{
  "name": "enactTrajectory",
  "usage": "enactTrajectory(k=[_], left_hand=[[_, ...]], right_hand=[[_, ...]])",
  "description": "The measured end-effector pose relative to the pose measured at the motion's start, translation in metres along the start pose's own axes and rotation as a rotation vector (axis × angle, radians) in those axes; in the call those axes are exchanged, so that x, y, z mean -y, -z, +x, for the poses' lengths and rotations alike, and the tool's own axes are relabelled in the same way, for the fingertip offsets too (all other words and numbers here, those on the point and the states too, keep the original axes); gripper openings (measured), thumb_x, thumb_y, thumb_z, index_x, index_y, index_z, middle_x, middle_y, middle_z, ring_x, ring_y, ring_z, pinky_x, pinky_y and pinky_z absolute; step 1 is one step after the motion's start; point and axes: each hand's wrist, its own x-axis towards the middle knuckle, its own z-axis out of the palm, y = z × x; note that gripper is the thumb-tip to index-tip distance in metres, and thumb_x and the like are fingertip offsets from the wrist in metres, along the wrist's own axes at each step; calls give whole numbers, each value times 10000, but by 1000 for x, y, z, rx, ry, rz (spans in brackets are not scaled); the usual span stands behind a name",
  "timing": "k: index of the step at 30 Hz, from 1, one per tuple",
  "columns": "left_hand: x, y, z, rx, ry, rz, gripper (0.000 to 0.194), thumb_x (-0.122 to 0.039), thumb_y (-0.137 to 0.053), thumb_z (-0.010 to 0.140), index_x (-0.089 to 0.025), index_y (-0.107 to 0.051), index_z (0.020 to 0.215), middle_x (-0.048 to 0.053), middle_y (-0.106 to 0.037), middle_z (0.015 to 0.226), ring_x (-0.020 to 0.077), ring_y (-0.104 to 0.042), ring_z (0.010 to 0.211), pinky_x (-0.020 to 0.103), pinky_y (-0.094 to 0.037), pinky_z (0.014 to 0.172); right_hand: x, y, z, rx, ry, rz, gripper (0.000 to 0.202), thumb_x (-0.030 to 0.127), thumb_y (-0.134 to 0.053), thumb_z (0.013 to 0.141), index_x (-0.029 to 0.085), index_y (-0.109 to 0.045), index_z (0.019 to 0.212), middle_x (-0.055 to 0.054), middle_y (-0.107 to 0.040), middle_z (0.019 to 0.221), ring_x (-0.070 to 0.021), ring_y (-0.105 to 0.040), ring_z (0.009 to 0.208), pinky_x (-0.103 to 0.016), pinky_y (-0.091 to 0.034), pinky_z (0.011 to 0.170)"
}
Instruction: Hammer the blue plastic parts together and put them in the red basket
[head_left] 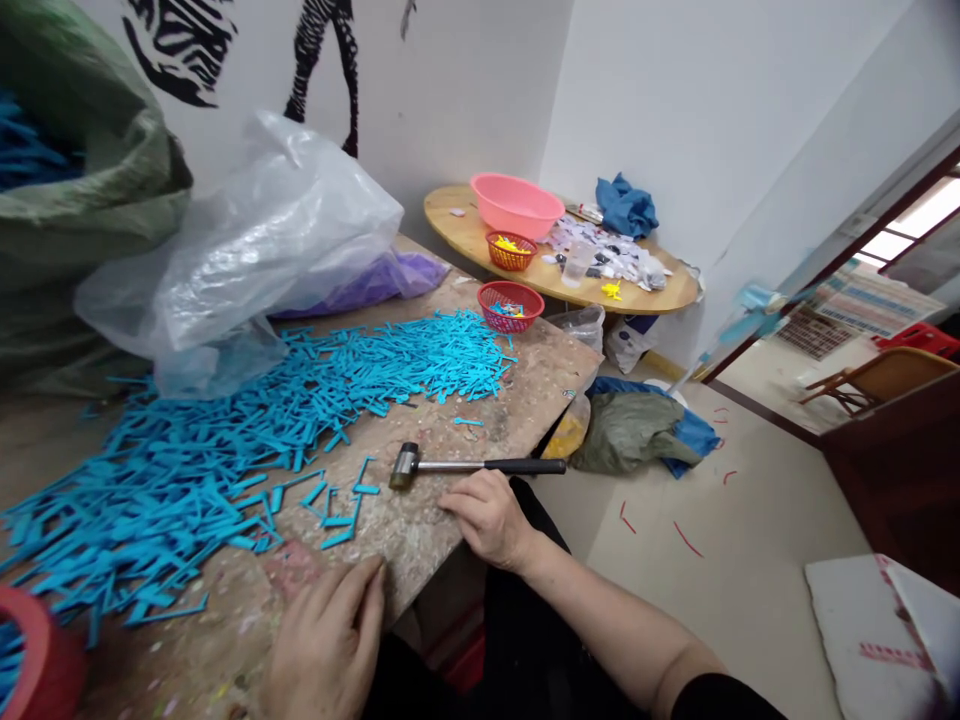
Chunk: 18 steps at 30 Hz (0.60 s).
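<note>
My left hand [328,630] rests on the worn tabletop [420,560], fingers stretched out and nothing visible in them. Several loose blue plastic pieces [341,520] lie just beyond its fingertips. At the table's near edge lies my right hand [487,515], its fingers loosely bent over the surface with no object showing in them. Just past its knuckles is a hammer [450,466] with a dark grip, a metal shaft and its head towards the left. A broad heap of blue plastic pieces [300,410] spreads across the table.
A red basket [511,306] stands beyond the heap, and a clear plastic bag [277,230] is behind it. A green sack [90,230] and a red container [41,650] are at left. The round table [450,225] holds a pink basin [517,205].
</note>
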Motion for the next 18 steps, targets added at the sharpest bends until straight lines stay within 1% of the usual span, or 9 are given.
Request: enactTrajectory(k=[2,4,8,10,14,18], left_hand=[[1,1,1,11,-4,-4,220,-322,-446,1053,-195,-624,1030,73,-718,921,233,-673,826,363,-506,788],[1,2,2,16,14,3,215,-324,-456,1047,-201,-630,1018,77,-718,912,243,-669,817,369,-507,781],[-4,6,5,59,107,23,229,-336,-487,1032,-196,-667,1006,95,-733,946,259,-676,838,378,-517,777],[-7,7,7,68,153,15,235,-335,-505,1024,-187,-684,991,99,-739,938,266,-682,850,383,-522,786],[-11,9,11,91,192,24,286,-342,-503,1019,-163,-718,963,117,-753,930,272,-689,852,382,-525,778],[-12,10,15,101,241,27,335,-354,-495,1015,-132,-738,952,150,-765,942,292,-700,874,400,-530,797]], right_hand=[[0,-1,-1,3,-9,-8,220,216,-542,988,215,-745,1074,-34,-773,1041,-182,-619,923,-343,-436,817],[-1,-2,-1,34,-24,-17,224,235,-546,997,225,-753,1080,-30,-776,1064,-184,-619,946,-345,-433,839],[-5,-2,-1,119,-22,-8,241,242,-557,1003,229,-757,1137,-33,-771,1108,-195,-616,982,-352,-416,842],[-7,-2,0,142,-36,-9,243,256,-562,1010,233,-757,1153,-40,-767,1120,-205,-611,1004,-358,-406,852],[-7,-2,3,199,-53,9,243,238,-568,1015,230,-749,1176,-50,-753,1178,-208,-602,1051,-359,-389,886],[-5,-1,6,225,-69,14,250,229,-550,1026,236,-745,1183,-38,-754,1172,-205,-597,1053,-356,-379,880]])
